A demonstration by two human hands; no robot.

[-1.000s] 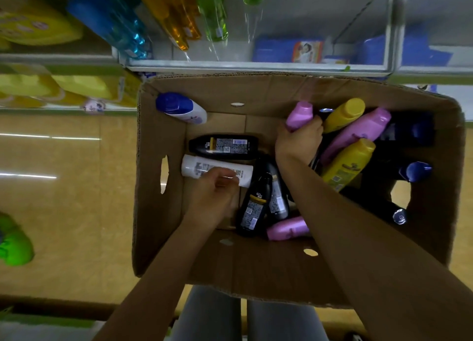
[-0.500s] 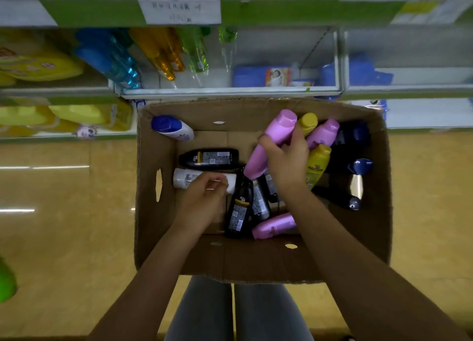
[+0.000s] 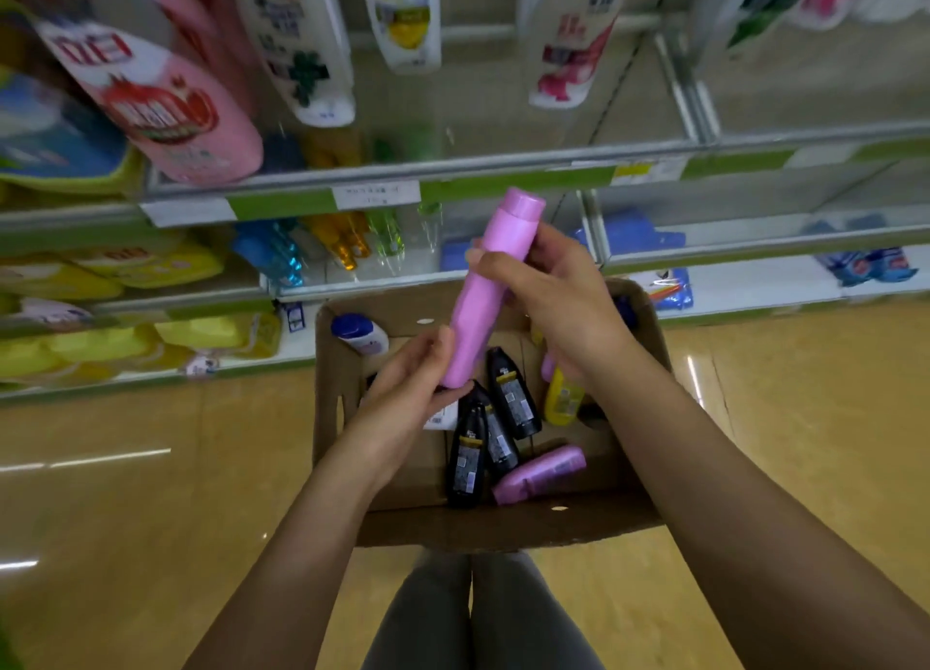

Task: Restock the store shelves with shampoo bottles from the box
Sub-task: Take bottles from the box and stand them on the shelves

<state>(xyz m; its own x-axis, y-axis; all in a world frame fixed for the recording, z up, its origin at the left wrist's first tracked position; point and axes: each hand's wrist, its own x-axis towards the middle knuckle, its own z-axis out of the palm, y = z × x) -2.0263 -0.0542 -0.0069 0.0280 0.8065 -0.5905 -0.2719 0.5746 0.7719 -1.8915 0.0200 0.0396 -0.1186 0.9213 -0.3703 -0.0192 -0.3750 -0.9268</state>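
Tan glossy floor [image 3: 126, 518] under an open cardboard box [image 3: 493, 526], just before stocked shelves [image 3: 453, 173].

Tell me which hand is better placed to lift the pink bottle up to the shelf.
Right. The right hand grips the pink bottle high on its body; the left hand only cradles its base.

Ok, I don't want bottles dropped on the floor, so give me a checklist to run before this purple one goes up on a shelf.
1. Right hand wrapped round the purple bottle: ok.
2. Left hand supporting the bottle's lower end: ok, its fingers curl round the base.
3. Cap shut: ok as far as visible; the top looks flush.
4. Bottle clear of the box: ok, lifted above the bottles inside.
5. Free space on the shelf above: cannot tell; gaps appear between standing bottles, but the view is blurred.
6. Label facing out: cannot tell, no label visible.
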